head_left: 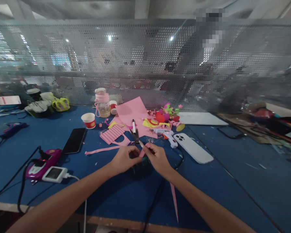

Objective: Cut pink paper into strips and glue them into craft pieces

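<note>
Near the middle of the table my left hand (125, 159) and my right hand (158, 157) meet, fingers closed in a pinch. Between their fingertips is a small pink paper strip (142, 153). Just beyond lie scissors (136, 137), blades pointing away, their handles mostly hidden by my hands. A marker (134, 127) rests by the blades. To the left, a long pink strip (102, 150) runs toward my left hand. Another narrow pink strip (174, 200) shows below my right forearm. A glue gun (168, 136) lies beyond my right hand.
Pink paper sheets (132, 110) and colourful paper cutouts (166, 115) lie at the back. A paper cup (88, 120) and a bottle (102, 103) stand left of them. A black phone (74, 140), purple power strip (45, 163), white phone (193, 148) and cables surround my arms.
</note>
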`<action>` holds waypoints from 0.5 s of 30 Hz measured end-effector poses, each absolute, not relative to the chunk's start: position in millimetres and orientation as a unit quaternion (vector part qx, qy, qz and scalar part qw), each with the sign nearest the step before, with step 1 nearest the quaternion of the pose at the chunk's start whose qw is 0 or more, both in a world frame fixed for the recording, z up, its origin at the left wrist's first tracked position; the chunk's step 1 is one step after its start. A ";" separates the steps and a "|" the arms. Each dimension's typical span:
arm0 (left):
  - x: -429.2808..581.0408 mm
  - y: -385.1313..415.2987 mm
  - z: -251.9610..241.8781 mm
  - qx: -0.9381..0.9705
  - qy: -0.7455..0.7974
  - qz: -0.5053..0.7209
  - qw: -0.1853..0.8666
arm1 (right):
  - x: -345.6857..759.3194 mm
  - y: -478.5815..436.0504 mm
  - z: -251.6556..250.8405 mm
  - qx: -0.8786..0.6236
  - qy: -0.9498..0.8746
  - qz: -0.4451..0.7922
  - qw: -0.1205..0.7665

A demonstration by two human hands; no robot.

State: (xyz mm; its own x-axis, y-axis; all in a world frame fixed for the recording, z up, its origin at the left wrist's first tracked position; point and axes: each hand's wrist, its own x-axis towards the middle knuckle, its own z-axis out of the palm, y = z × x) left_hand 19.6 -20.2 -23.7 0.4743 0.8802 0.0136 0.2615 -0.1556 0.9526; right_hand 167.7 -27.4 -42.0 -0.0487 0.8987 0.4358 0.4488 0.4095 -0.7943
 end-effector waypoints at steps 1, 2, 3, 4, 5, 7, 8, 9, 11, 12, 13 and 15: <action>20.1 -20.7 -23.5 0.679 0.404 0.295 0.537 | 168.5 -27.2 -42.3 -0.486 -0.688 0.235 0.485; 20.6 -20.8 -23.6 0.661 0.398 0.282 0.570 | 169.2 -27.3 -42.3 -0.477 -0.694 0.239 0.483; 20.9 -20.6 -23.8 0.644 0.394 0.271 0.597 | 169.7 -27.9 -41.9 -0.467 -0.703 0.243 0.478; 21.1 -20.2 -24.1 0.631 0.392 0.265 0.615 | 170.0 -28.7 -41.1 -0.455 -0.714 0.245 0.472; 20.9 -19.5 -24.5 0.623 0.393 0.263 0.623 | 170.0 -29.7 -40.2 -0.444 -0.725 0.244 0.466; 19.9 -17.9 -25.3 0.618 0.397 0.266 0.624 | 169.6 -31.8 -38.1 -0.430 -0.742 0.231 0.460; 19.1 -17.0 -25.7 0.619 0.399 0.270 0.621 | 169.6 -32.5 -37.3 -0.425 -0.750 0.220 0.456; 18.2 -16.1 -26.0 0.622 0.399 0.272 0.617 | 169.9 -33.0 -36.8 -0.421 -0.759 0.208 0.451; 16.4 -14.4 -26.2 0.629 0.396 0.278 0.608 | 171.5 -33.1 -36.7 -0.416 -0.779 0.170 0.437; 15.8 -13.7 -26.2 0.630 0.393 0.281 0.608 | 172.8 -32.9 -37.0 -0.414 -0.790 0.139 0.430; 15.3 -12.9 -25.9 0.629 0.390 0.281 0.611 | 174.1 -32.7 -37.4 -0.414 -0.799 0.100 0.425; 14.8 -11.4 -24.8 0.622 0.386 0.283 0.620 | 176.6 -32.3 -37.8 -0.412 -0.806 0.029 0.424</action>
State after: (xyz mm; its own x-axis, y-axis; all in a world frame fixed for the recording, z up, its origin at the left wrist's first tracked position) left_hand 14.8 -11.4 -24.8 0.5423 0.8306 -0.1265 0.1293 0.0662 0.9894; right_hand 176.6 -32.3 -37.8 -0.3003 0.6894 0.6592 0.6400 0.6581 -0.3967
